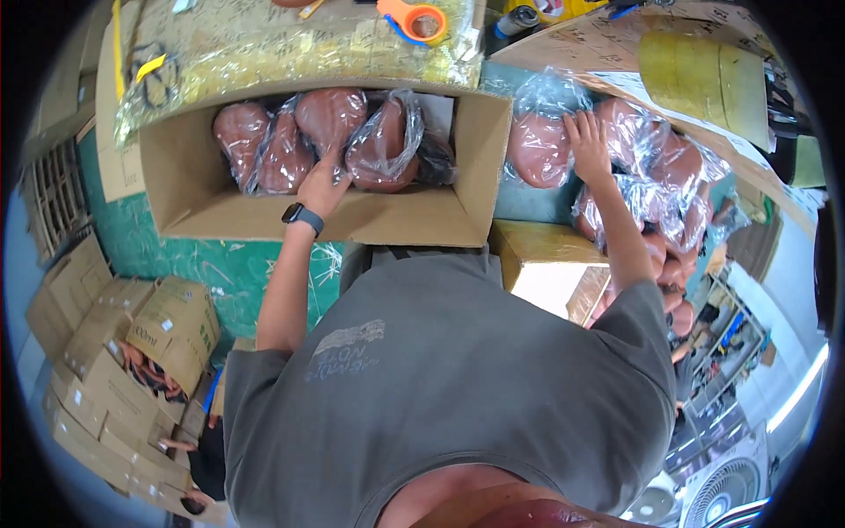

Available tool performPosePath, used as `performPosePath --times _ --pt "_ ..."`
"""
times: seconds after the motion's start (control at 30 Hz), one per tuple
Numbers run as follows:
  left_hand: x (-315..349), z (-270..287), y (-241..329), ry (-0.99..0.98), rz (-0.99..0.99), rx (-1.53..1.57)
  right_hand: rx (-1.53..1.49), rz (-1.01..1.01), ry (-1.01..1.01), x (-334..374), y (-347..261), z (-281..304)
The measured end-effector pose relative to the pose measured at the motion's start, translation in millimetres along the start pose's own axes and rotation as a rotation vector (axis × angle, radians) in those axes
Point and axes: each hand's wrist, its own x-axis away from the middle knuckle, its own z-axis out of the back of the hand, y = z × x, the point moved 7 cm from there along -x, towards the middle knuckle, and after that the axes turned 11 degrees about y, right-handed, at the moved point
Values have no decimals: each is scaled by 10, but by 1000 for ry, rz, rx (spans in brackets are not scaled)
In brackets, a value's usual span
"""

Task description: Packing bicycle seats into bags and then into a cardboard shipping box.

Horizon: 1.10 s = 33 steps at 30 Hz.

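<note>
An open cardboard box (352, 217) lies in front of me with a row of reddish-brown, rounded pieces in clear plastic bags. My left hand (324, 187), a dark watch on its wrist, reaches over the near wall. Its fingers close on the narrow end of a bagged brown piece (331, 114) in the middle of the row; the thumb is partly hidden. Outside the box, my right hand (588, 145) rests with fingers apart on the edge of another bagged brown piece (539, 151). A pile of similar bagged pieces (676, 163) lies just right of it.
An orange tape roll (424, 24) sits on the taped cardboard (290, 48) beyond the box. Cardboard boxes (101, 378) are stacked at the lower left. A brown box (539, 239) stands below my right forearm. Other people are partly visible at lower left and right, and a fan (726, 493) at lower right.
</note>
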Motion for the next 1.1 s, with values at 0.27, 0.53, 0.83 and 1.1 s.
performPosePath --times 0.27,0.53,0.83,1.1 --pt "578 236 427 128 -25 17 -1128 -897 -268 824 -647 -540" --pt "783 725 153 -2 22 14 -1837 -999 -92 223 -1847 2555" --pt "612 1280 -89 10 -96 107 -792 -1273 -381 -301 -3589 -348" --pt "687 1312 -293 -105 -275 192 -784 -1250 -360 -115 -3694 -1459"
